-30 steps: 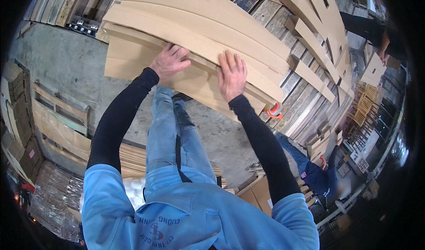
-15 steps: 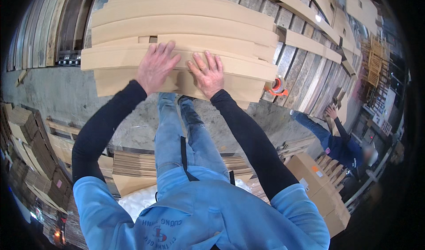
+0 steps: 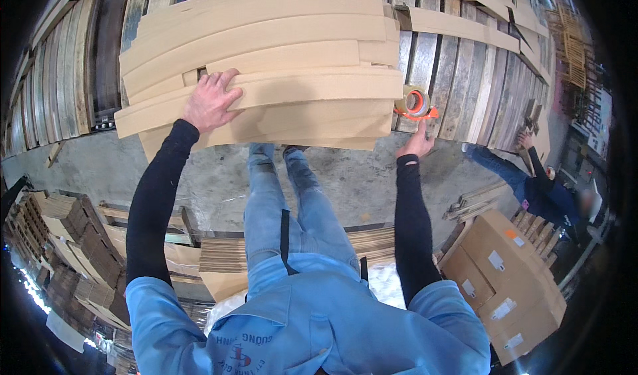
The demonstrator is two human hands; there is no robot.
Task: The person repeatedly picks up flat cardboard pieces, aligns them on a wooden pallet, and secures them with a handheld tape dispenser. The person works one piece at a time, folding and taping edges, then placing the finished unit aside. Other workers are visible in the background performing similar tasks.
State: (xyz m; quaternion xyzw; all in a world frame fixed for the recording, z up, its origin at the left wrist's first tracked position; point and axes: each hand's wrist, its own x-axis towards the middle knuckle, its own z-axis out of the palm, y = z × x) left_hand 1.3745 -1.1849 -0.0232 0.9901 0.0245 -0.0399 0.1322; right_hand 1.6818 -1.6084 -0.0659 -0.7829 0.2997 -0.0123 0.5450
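Note:
A stack of long brown cardboard strips [image 3: 299, 89] lies on wooden slats in front of me. My left hand [image 3: 211, 101] rests on the left part of the nearest strip, fingers apart, pressing on it without wrapping round. Off the stack's right end sits an orange tape dispenser [image 3: 425, 114] with a roll of clear-brown packing tape [image 3: 417, 100] on it. Just below its orange part is my right hand [image 3: 417, 142], with a finger stretched toward it; whether they touch is hard to tell. No object shows in the right hand.
The slatted wooden surface [image 3: 458, 89] runs right, with more cardboard pieces [image 3: 465, 26]. At the right, another person [image 3: 551, 189] bends over its edge. Behind me stand large cardboard boxes [image 3: 505, 282] and flat cardboard stacks [image 3: 222, 259]. Concrete floor [image 3: 199, 176] lies between.
My right hand has left the cardboard strips and moved right to the tape dispenser. My left hand stays on the strips, shifted a little left in view.

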